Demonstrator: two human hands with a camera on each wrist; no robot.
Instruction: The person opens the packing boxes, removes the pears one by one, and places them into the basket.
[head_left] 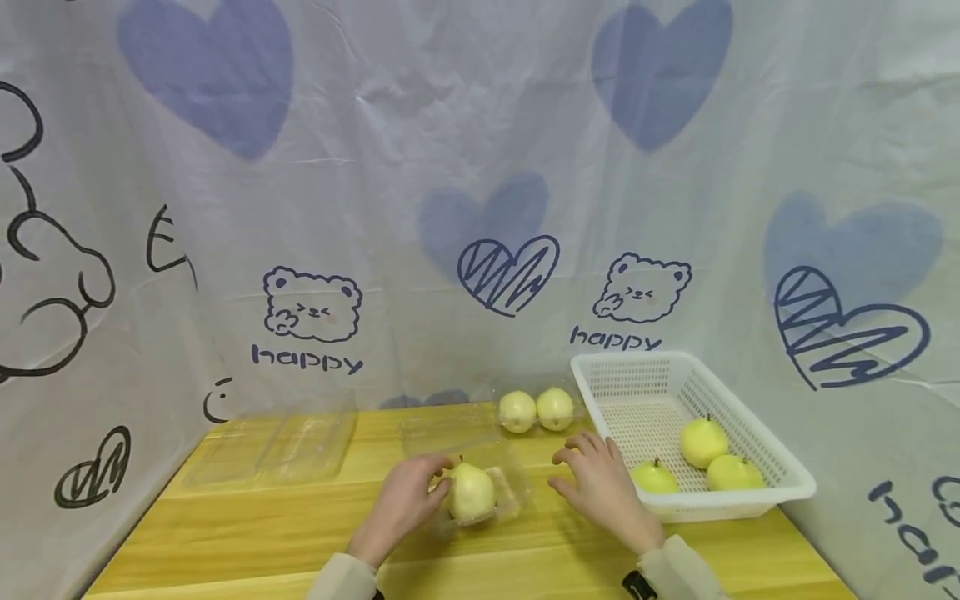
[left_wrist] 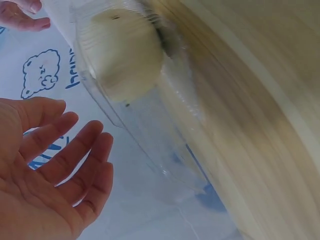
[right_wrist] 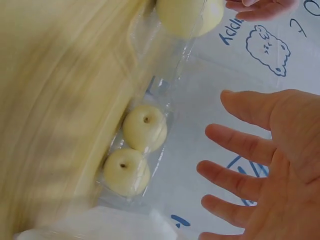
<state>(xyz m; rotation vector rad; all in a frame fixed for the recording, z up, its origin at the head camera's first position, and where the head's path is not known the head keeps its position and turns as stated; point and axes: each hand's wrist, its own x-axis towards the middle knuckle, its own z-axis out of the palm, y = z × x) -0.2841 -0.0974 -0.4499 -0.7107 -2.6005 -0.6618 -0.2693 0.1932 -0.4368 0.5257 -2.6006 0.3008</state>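
Observation:
A pale yellow pear (head_left: 472,493) sits in a clear plastic box (left_wrist: 107,107) at the front middle of the table. My left hand (head_left: 408,500) is just left of this pear, fingers loosely bent; the left wrist view has a gap between the fingertips (left_wrist: 102,140) and the box. To the right of the box, my right hand (head_left: 600,487) hovers with its fingers spread and holds nothing. It is near the left side of a white basket (head_left: 780,477), where several pears show, one of them a pear (head_left: 703,442) with its stem up.
Behind the hands, a second clear box holds two pears, a left pear (head_left: 517,412) and a right pear (head_left: 556,408). More clear plastic boxes (head_left: 300,442) lie at the table's left. A patterned white curtain (head_left: 420,208) surrounds the wooden table (head_left: 247,525).

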